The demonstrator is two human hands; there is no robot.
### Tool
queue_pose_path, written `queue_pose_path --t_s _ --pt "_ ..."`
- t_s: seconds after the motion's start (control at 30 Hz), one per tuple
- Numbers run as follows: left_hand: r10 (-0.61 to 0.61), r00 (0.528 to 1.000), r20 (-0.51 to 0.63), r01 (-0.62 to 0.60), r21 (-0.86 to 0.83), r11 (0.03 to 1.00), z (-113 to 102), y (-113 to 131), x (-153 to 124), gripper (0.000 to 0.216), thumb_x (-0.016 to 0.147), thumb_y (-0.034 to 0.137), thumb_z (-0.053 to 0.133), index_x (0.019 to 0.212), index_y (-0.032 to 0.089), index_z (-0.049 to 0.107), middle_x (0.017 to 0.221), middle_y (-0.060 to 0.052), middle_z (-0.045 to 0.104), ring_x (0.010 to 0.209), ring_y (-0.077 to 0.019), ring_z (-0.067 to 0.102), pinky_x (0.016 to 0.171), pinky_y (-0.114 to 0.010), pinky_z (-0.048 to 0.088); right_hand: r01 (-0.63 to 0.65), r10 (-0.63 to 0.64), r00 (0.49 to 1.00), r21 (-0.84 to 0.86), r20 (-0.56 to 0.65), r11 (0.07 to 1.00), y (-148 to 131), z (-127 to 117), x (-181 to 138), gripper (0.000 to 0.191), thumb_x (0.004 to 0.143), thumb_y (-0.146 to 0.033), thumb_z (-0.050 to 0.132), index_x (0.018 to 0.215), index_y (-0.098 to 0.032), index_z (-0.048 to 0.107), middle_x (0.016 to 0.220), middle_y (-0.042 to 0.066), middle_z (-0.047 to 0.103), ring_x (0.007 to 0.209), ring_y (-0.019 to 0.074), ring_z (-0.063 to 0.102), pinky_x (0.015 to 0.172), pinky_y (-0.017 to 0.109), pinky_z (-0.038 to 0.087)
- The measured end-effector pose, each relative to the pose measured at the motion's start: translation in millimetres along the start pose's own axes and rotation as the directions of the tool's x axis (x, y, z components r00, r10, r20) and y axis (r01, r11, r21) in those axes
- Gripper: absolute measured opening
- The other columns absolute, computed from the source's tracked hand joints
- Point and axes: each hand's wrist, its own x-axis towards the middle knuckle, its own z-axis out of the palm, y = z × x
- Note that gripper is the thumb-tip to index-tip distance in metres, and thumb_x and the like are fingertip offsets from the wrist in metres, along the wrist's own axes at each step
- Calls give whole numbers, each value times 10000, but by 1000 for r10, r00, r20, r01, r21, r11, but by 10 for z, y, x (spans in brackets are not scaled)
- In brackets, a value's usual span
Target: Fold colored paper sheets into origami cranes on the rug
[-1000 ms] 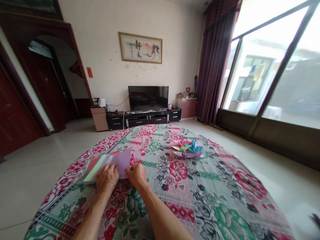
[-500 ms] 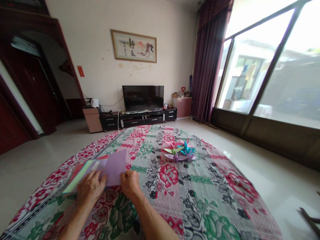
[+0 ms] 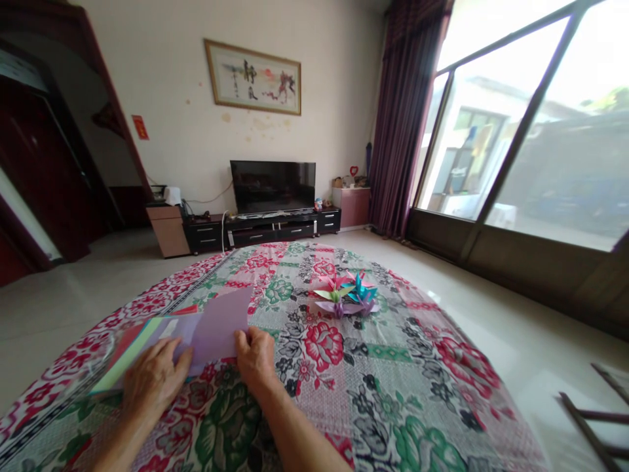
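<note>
My right hand (image 3: pixel 256 357) pinches the right edge of a purple sheet of paper (image 3: pixel 221 324), which is raised and slants up from the stack. My left hand (image 3: pixel 156 373) rests flat with its fingers apart on the stack of coloured paper (image 3: pixel 114 364), at the left of the table. Light green, red and purple edges show in that stack, and a small white patch (image 3: pixel 170 328) lies beyond my left fingers. Farther right stands a cluster of folded paper cranes (image 3: pixel 346 295) in pink, green, blue and purple.
A flowered tablecloth (image 3: pixel 388 400) covers the round table. Beyond it are a television (image 3: pixel 274 188) on a low black cabinet (image 3: pixel 255 235), a purple curtain (image 3: pixel 400 118) and large windows. Part of a dark wooden frame (image 3: pixel 590 419) shows at the lower right.
My left hand has shifted left across the stack. My right hand still grips the purple sheet, whose left part now covers more of the stack. The whole view has turned slightly.
</note>
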Motion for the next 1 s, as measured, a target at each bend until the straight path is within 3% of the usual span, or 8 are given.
queue_pose_path --t_s 0.1,0.23,0.37,0.47,0.67,0.77,0.93,1.0 --pt "17 1000 -10 -17 -1 1000 -110 84 107 455 775 431 384 1036 137 614 1127 -128 614 1039 -262 560 931 -355 410 36 -35 999 -58 7 998 23 -112 34 284 784 -287 427 555 -168 545 462 -46 413 455 77 331 450 203 231" --pt "95 994 52 -89 -108 990 -226 366 336 440 782 396 389 1049 134 620 1117 -124 625 1041 -247 567 948 -329 393 -51 53 998 -35 44 998 73 -256 134 211 702 -280 499 522 -171 498 447 -59 367 466 76 332 453 204 229" --pt "-62 982 180 100 -209 973 -182 716 517 431 777 401 442 1093 166 618 1100 -102 647 975 -248 607 845 -304 451 -140 126 989 239 73 961 125 -329 223 68 598 -243 517 587 -177 501 495 -61 436 504 81 385 467 185 281" --pt "-112 950 292 196 -276 941 -101 896 577 459 800 426 427 1131 161 603 1107 -119 647 971 -258 615 811 -310 463 -202 158 979 520 128 830 149 -359 238 103 559 -243 505 633 -190 456 499 -75 440 458 67 357 440 178 279" --pt "-210 898 387 384 -457 802 -58 968 622 509 803 501 433 1138 155 597 1098 -140 647 1017 -289 591 877 -366 431 -246 169 969 692 178 679 95 -456 187 196 593 -276 520 767 -190 496 509 -79 479 444 73 402 466 185 333" --pt "-291 856 427 510 -607 610 -77 945 615 480 762 498 518 1084 159 625 1050 -121 659 992 -272 594 859 -349 442 -230 160 973 713 166 662 81 -470 181 255 614 -278 509 849 -183 532 557 -65 528 478 88 446 503 200 379" --pt "-245 762 600 610 -791 -41 -124 962 550 585 663 295 665 1221 190 525 771 -39 665 639 -166 630 592 -272 496 -187 182 980 684 81 705 157 -425 217 325 606 -262 481 900 -165 581 640 -43 576 545 95 466 525 196 388" --pt "-199 762 617 593 -787 -170 -133 980 526 670 635 209 666 1276 204 470 685 -4 633 526 -133 598 521 -253 485 -189 199 978 643 58 743 193 -425 230 340 603 -259 465 901 -158 594 646 -38 580 547 94 460 506 188 371"
